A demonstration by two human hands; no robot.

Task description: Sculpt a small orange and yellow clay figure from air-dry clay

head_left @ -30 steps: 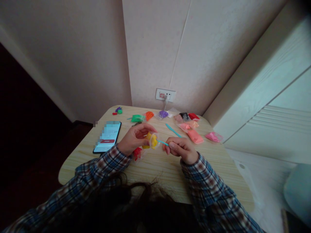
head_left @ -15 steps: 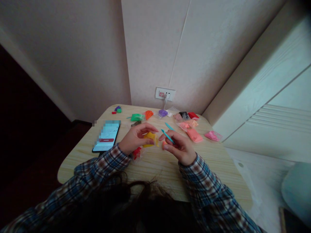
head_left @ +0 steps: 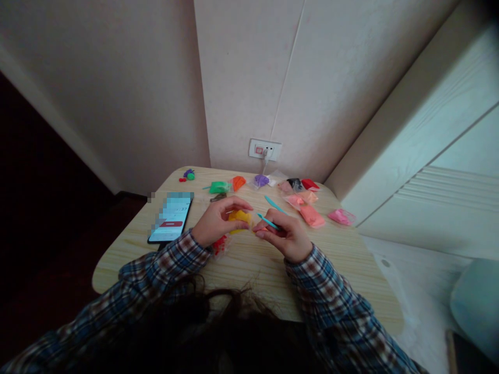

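Observation:
My left hand (head_left: 218,221) grips a clear bag of yellow clay (head_left: 239,219) between thumb and fingers, held above the table. Opposite it, my right hand (head_left: 286,234) is closed on a thin light-blue modelling tool (head_left: 268,222), its tip pointing up and left. The right thumb and index fingertip meet at the bag's right edge; whether they pinch the plastic is hard to make out. Under my left wrist lies a bag of red clay (head_left: 219,245). Just beyond my right hand rests a second light-blue tool (head_left: 275,204), flat on the wood.
A phone (head_left: 171,217) lies lit at the left of the table (head_left: 249,291). Along the back are bags of green (head_left: 220,187), orange (head_left: 238,183) and purple clay (head_left: 261,180), with several pink, black and red ones rightward. Small shaped clay pieces (head_left: 189,175) sit at the far left corner.
My right hand drew the tool out of the yellow clay bag and turned its tip up. Its thumb and index finger then came to the bag's edge. My left hand kept its hold.

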